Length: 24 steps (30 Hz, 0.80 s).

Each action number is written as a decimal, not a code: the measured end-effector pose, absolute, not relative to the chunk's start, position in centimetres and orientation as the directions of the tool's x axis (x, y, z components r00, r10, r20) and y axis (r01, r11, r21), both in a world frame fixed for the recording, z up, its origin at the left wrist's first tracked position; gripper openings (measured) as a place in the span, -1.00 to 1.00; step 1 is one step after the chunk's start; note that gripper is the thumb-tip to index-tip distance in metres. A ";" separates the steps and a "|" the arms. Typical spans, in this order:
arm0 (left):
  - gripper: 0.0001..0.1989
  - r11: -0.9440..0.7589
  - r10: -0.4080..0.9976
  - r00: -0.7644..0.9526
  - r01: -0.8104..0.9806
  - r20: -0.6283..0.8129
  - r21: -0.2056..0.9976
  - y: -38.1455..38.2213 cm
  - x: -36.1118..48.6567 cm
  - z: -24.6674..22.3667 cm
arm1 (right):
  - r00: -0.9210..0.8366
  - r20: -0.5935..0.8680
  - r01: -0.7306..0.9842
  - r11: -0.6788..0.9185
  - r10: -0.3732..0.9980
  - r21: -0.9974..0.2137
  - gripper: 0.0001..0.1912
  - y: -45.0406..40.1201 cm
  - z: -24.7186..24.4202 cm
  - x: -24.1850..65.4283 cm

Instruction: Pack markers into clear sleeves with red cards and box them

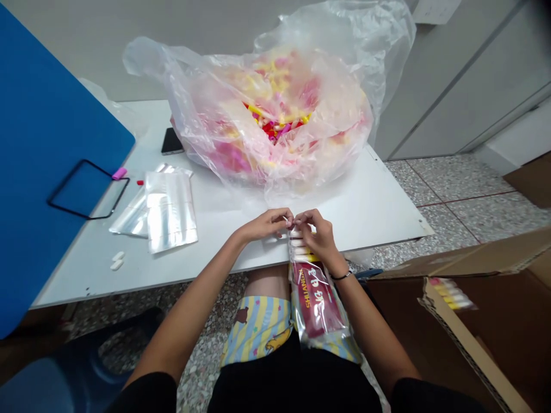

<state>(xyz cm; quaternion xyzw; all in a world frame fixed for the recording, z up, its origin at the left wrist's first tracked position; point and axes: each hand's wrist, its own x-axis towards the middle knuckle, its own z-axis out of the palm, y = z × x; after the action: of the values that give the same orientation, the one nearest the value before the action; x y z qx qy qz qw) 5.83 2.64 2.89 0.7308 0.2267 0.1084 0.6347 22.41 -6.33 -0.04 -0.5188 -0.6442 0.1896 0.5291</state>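
Clear plastic everywhere in the head view, honestly. Front and centre there's a see-through packet (pixel 318 298) with a dark red panel inside, "SHUANGXI" in yellow down one side and some big white characters. Its top end is up at the front edge of the white surface (pixel 370 212), and the rest runs down over the person's lap, on the striped shorts (pixel 262 321). A row of white and yellow pieces sits in the top part, above the red bit.

Both hands are up at that top end, nearly touching each other. The left hand (pixel 278 222) has its fingertips pinched together at the packet's mouth, and the right hand (pixel 316 232) is pinching right beside it, partly covering the pieces. Whatever's between the fingertips is too small to make out. Dark band (pixel 342 276) on the right wrist, btw.

Behind the hands is a huge cloudy bag (pixel 206 115), its opening showing loads of red, pink, yellow and white bits. A dark phone (pixel 172 141) lies just beside it on the left. Nearer the front are some flat shiny pouches (pixel 171 212), overlapping, plus a tiny red piece (pixel 140 182) near them and two small white pieces (pixel 117 261) further forward.

Far left is a big blue panel (pixel 51 132) with a black wire frame (pixel 88 218) and a pink piece (pixel 119 173) by the frame. Over on the right, an open cardboard box (pixel 469 344) has another batch of pink, yellow and white pieces (pixel 453 293) in it.
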 end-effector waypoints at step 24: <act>-0.89 -0.237 0.924 0.382 0.515 0.026 0.824 3.3 10.8 0.2 | -0.342 -0.133 0.855 0.249 0.930 -0.455 -0.58 -13.8 -8.4 21.0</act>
<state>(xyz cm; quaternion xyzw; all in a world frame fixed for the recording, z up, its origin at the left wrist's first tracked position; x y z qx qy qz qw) 10.76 3.33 0.25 0.7391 0.4867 0.2684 0.3806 21.04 -13.84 -8.37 -0.5677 -0.7861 0.2305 0.0819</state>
